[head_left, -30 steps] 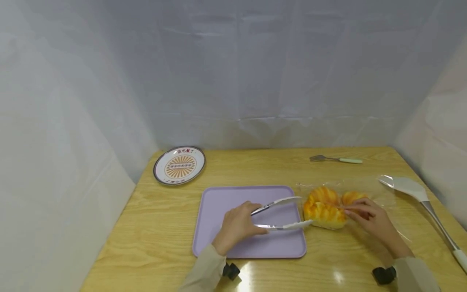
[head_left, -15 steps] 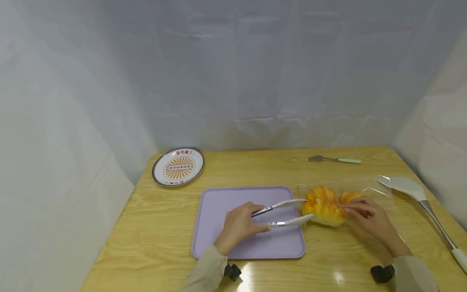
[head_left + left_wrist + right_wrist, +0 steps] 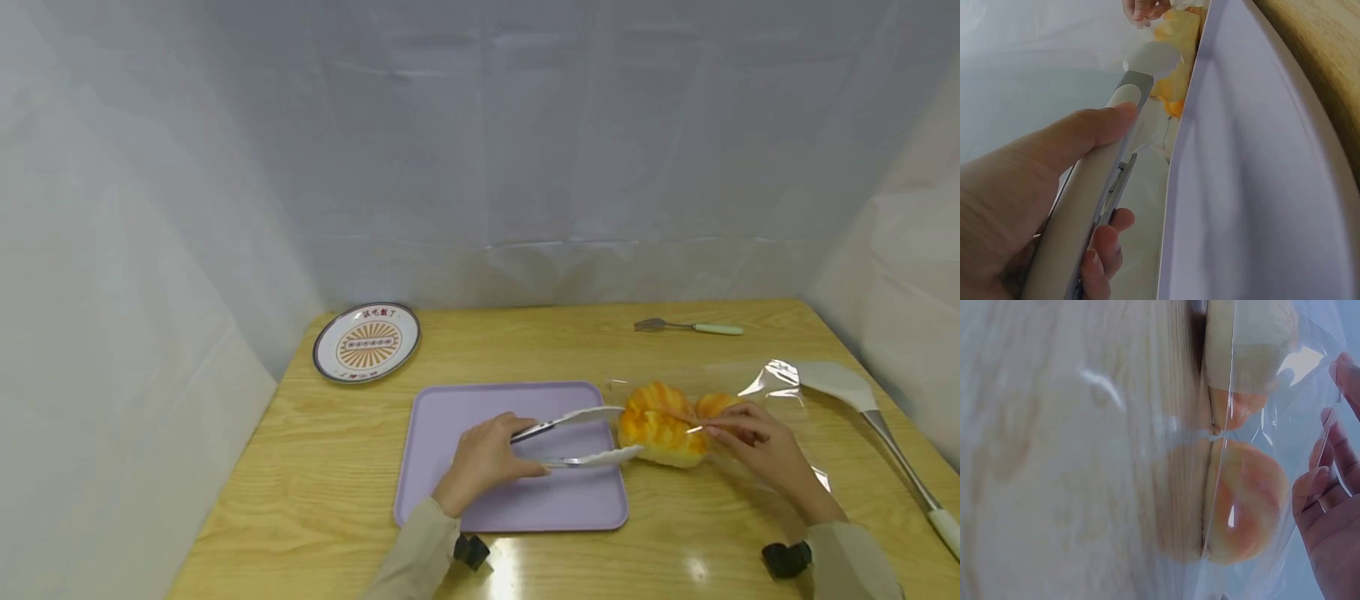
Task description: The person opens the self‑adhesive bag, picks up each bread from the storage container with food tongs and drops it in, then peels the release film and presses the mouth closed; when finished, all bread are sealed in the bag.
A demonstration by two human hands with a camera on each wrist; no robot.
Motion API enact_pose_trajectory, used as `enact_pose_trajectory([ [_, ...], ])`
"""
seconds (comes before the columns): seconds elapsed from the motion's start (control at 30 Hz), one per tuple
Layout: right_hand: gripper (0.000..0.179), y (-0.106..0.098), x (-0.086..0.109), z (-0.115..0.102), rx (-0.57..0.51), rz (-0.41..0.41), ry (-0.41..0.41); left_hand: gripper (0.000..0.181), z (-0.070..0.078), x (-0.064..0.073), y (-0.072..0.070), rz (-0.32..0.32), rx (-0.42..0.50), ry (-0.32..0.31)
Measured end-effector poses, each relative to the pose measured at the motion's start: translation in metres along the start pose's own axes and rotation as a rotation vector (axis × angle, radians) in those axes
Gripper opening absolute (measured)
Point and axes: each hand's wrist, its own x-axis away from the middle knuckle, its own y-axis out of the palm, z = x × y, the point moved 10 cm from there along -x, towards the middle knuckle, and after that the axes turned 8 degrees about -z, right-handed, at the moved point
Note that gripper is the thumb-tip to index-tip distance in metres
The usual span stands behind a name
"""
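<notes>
My left hand (image 3: 483,462) grips a pair of tongs (image 3: 1079,212) with white handles and white tips. The two arms of the tongs are spread apart over the lilac tray (image 3: 495,402), their tips beside the yellow-orange bread (image 3: 663,433). That bread and a rounder bun (image 3: 716,405) lie to the right of the tray, under clear plastic film that looks like a bag (image 3: 776,383). My right hand (image 3: 765,446) pinches the edge of the plastic between thumb and fingers, above the breads. In the right wrist view the film covers the round bun (image 3: 1247,500).
A patterned plate (image 3: 367,343) rests at the back left of the wooden table. Behind the plastic lies a fork (image 3: 690,327) with a pale green handle. A long white-headed utensil (image 3: 888,429) lies along the right edge. White sheeting (image 3: 487,167) encloses the back and sides.
The tongs move a little right, towards the bread, then draw back slightly left. My right hand keeps its hold on the plastic. Bright reflections on the film have shifted.
</notes>
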Motion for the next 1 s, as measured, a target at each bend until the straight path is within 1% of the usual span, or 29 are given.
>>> enact_pose_trajectory([
  [0.27,0.024,0.001,-0.001,-0.003,-0.008,-0.03,0.021,0.071,-0.01,-0.004,-0.002,-0.047,0.036,-0.015],
  [0.33,0.023,0.001,-0.001,-0.003,-0.016,-0.032,0.039,0.071,-0.01,-0.007,-0.002,-0.055,0.032,-0.01],
  [0.43,0.021,0.002,0.0,0.0,-0.019,-0.039,0.057,0.069,-0.005,-0.01,0.0,-0.063,0.006,0.019],
  [0.5,0.022,0.003,0.0,0.001,-0.02,-0.048,0.055,0.066,-0.002,-0.01,0.001,-0.059,-0.013,0.04],
  [0.57,0.024,0.004,0.0,0.003,-0.026,-0.053,0.054,0.063,0.001,-0.01,0.002,-0.042,-0.033,0.06],
  [0.63,0.025,0.005,0.0,0.004,-0.026,-0.054,0.049,0.06,0.001,-0.009,0.001,-0.019,-0.034,0.063],
  [0.73,0.025,0.004,0.001,0.007,-0.02,-0.04,0.068,0.056,0.004,-0.008,-0.001,0.021,-0.025,0.074],
  [0.83,0.024,0.003,0.001,0.007,-0.018,-0.027,0.084,0.055,0.007,-0.009,-0.004,0.039,0.008,0.09],
  [1.0,0.023,0.006,-0.002,0.0,-0.037,-0.03,0.059,0.055,0.01,-0.014,0.001,0.024,0.107,0.105],
])
